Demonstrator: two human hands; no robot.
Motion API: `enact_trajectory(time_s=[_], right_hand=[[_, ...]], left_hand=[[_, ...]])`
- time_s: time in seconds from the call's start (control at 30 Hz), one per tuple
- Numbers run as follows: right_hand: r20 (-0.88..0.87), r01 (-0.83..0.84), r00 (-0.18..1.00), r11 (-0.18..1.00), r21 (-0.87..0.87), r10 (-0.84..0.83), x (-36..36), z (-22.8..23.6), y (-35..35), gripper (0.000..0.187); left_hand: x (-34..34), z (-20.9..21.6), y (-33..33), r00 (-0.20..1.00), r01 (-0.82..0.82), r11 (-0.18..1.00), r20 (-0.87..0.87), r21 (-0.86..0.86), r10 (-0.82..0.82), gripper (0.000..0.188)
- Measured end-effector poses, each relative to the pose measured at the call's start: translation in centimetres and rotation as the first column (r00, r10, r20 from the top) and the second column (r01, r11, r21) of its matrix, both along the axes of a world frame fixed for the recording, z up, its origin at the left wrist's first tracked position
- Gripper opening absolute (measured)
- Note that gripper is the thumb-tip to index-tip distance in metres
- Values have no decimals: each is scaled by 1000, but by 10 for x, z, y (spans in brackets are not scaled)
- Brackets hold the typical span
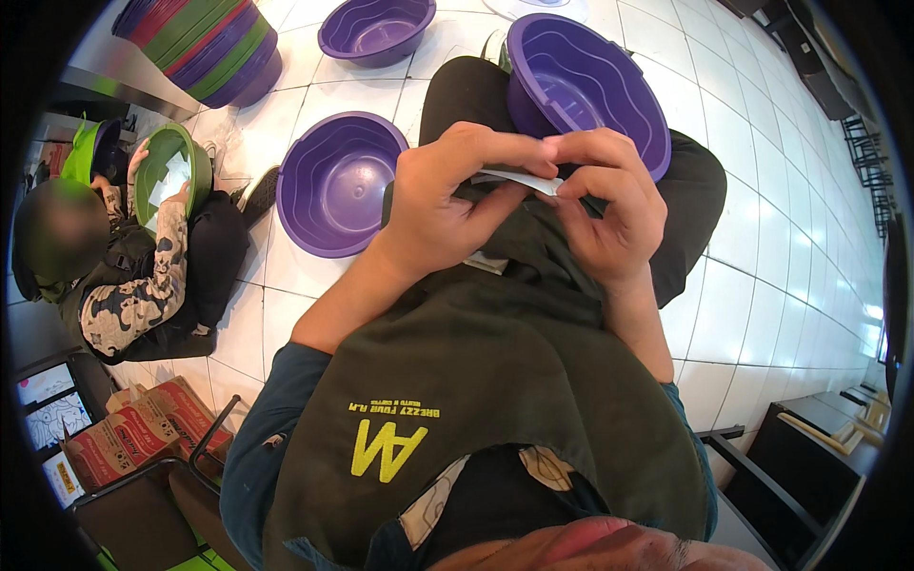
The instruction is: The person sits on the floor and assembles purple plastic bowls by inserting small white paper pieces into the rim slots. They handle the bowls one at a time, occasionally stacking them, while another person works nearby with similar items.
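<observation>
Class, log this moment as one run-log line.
left hand: holds sticker | right hand: peels sticker | purple basin: on lap

The scene is brightly and evenly lit. Glare is thrown off the glossy white tiled floor (pixel 762 285), strongest at the right. Only soft shadows are cast beneath the purple basins (pixel 338 181). Straight tile lines are bent toward the dark fisheye rim. One face at the left is blurred.

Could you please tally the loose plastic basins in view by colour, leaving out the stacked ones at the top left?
Purple basins: 3, one on the lap, one on the floor beside the knee, one farther off.
Green basins: 1, held by the co-worker.
Total: 4.
</observation>
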State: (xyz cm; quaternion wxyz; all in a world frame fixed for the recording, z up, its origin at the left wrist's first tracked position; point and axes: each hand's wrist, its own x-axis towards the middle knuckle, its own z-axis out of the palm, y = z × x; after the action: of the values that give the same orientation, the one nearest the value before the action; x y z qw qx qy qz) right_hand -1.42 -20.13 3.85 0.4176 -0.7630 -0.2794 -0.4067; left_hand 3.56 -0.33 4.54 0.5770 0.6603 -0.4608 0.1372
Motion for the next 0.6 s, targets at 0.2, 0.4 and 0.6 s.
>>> enact_trajectory(time_s=[0.2,0.4,0.6], right_hand=[[-25,-119,992,981,151,124,-4,0,4,18],[-135,-118,979,969,215,149,-10,9,4,19],[-145,-51,986,982,182,78,-14,15,2,21]], left_hand=[[1,-8,2,994,98,993,-50,-72,-101,30],[-5,-10,-4,1000,4,996,-20,-87,-5,24],[-11,-7,-12,997,-10,991,-75,-135,0,20]])
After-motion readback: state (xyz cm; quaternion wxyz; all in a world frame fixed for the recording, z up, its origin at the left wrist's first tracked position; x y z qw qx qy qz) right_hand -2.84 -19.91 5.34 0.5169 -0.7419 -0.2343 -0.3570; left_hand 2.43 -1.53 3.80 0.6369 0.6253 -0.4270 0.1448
